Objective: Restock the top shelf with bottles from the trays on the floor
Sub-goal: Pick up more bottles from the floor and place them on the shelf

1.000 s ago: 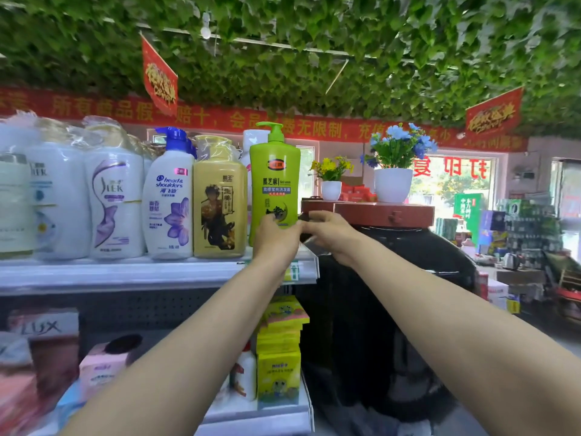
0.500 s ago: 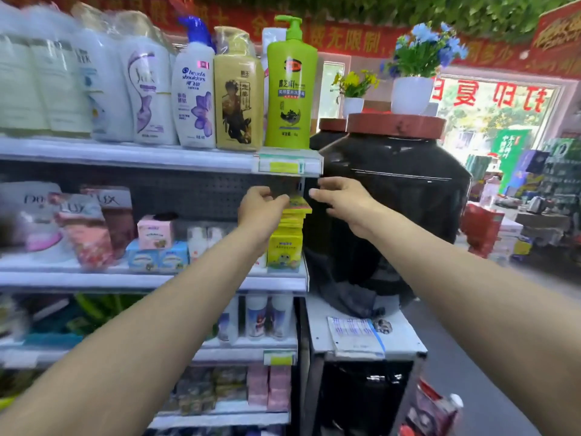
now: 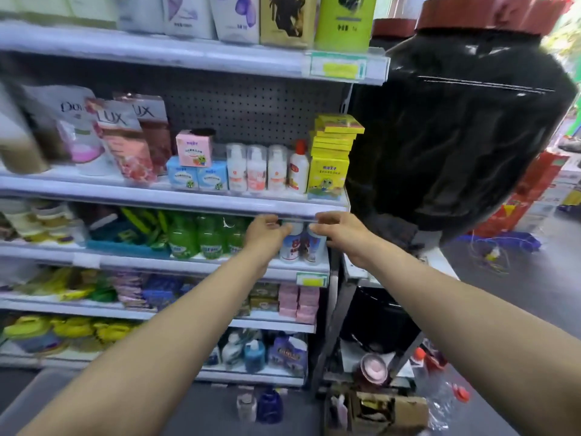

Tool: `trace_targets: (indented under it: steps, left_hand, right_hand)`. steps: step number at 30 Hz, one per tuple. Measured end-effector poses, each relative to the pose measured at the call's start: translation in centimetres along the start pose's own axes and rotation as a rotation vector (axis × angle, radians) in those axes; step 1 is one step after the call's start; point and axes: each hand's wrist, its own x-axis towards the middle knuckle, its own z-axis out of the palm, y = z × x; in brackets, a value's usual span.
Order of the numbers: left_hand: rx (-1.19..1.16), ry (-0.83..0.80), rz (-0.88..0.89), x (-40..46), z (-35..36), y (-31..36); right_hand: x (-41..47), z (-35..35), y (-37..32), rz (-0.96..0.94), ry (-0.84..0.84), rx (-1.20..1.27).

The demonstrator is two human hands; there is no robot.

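Head view: black jar beside top shelf — hands empty.

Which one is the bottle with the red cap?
Find the big black jar on the right; the shelves stand just left of it. On the second shelf down, beside the yellow boxes, stands a white bottle. Its three neighbours have clear caps; only it has a red one.

A large black glazed jar with a red lid stands beside stacked yellow boxes.
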Motion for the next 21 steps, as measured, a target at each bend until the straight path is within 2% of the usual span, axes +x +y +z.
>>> trace_targets:
  steps: [7, 21]
  left_hand:
    - [0.056, -0.079, -0.123, 1.8, -2.7, -7.9]
    - [0.107, -0.21, -0.391, 3.0, -4.9, -23.2]
  right_hand:
    - [1.2, 5.2, 6.5, 0.173, -0.067, 0.03]
    - [0.4, 14.3, 19.7, 0.495, -0.023, 0.051]
